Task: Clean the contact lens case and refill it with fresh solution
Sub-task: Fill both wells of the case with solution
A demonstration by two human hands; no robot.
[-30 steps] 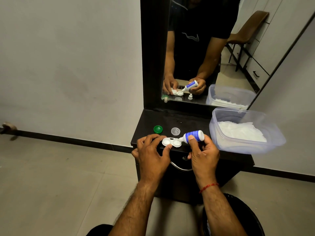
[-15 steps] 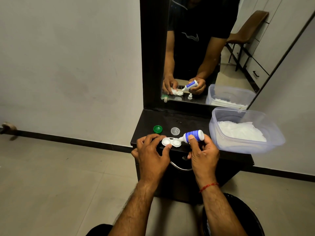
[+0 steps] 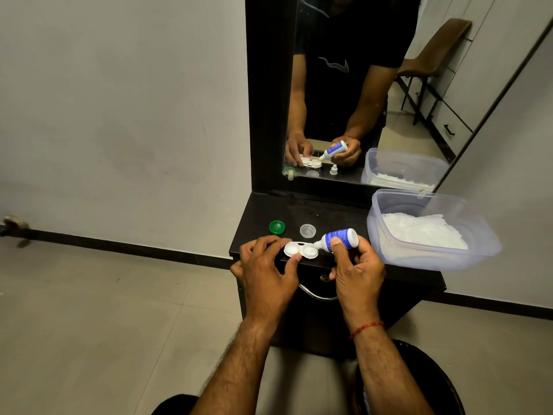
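Contact lens case [image 3: 300, 250] sits open at the front edge of the dark dresser top [image 3: 329, 217], right of which stands a clear tub [image 3: 431, 256] of white tissue. His left hand [image 3: 266, 271] pinches the case's left well; the right hand [image 3: 356, 265] grips the solution bottle [image 3: 339, 238], nozzle tipped over the right well. Green cap [image 3: 277, 227] and clear cap [image 3: 308, 230] lie just behind.
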